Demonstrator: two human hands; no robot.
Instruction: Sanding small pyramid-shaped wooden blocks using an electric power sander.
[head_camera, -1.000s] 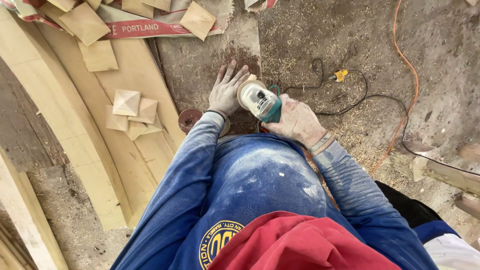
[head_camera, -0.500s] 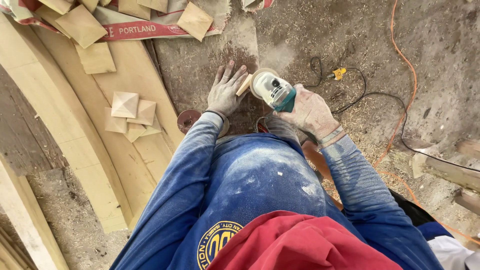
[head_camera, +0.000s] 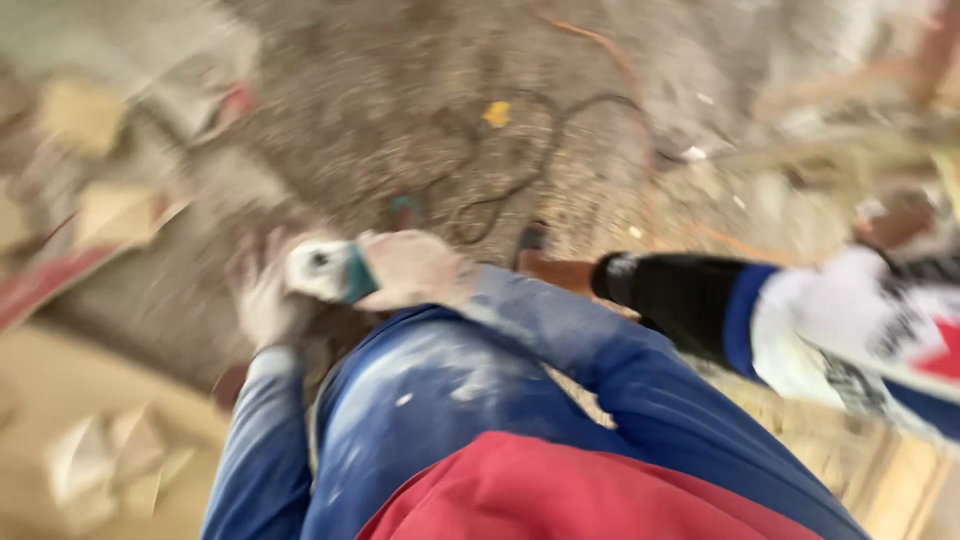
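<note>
The whole view is smeared by motion. My right hand (head_camera: 412, 266) grips a small angle grinder (head_camera: 322, 270) with a white head and teal body, held low over the dusty ground. My left hand (head_camera: 262, 298) lies just left of the grinder's head with its fingers spread against the ground; whether anything is under it is lost in the blur. Both blue sleeves reach forward around my raised knee in dusty blue jeans (head_camera: 440, 400).
Pale curved wooden boards (head_camera: 70, 400) with small offcuts (head_camera: 95, 465) lie at lower left. A black cable (head_camera: 520, 170) and an orange cable (head_camera: 600, 50) snake over the sawdust-covered ground. A limb in black, blue and white clothing (head_camera: 700, 300) stretches in from the right.
The view has swung right and blurred heavily. The grinder and both hands stay together low on the ground. The limb in black, blue and white clothing now shows far more.
</note>
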